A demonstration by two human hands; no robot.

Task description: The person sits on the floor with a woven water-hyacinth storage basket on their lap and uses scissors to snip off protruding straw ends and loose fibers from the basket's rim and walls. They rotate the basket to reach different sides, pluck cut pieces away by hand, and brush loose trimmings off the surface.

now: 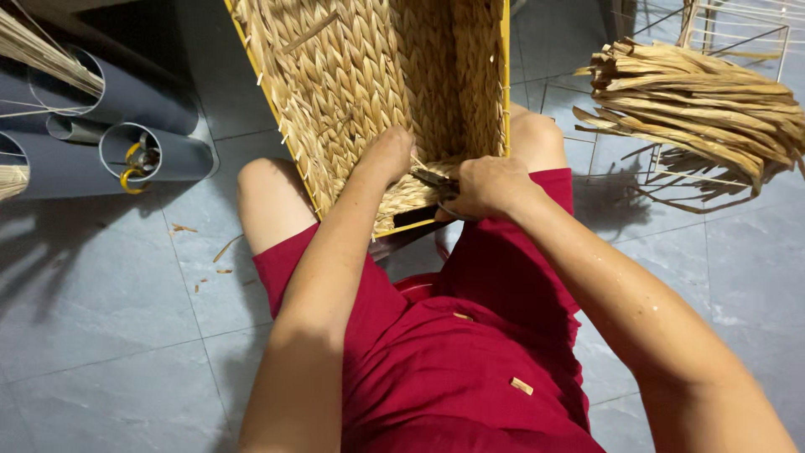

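A tall woven straw basket (pixel 360 75) on a yellow wire frame (pixel 505 84) rests between my knees, its open mouth facing me. My left hand (pixel 387 153) reaches inside the mouth and presses on the woven wall; its fingers are hidden. My right hand (pixel 486 186) is closed around a dark metal cutting tool (pixel 433 179) at the basket's near rim. The tool's tip points left toward my left hand. I sit on a red stool (pixel 417 285) and wear red shorts.
A bundle of flat dried straw strips (pixel 696 105) lies on bare wire frames (pixel 738 33) at the right. Grey plastic pipes (pixel 126 151) holding thin reeds and yellow-handled tools lie at the left. Straw scraps (pixel 220 250) litter the grey tiled floor.
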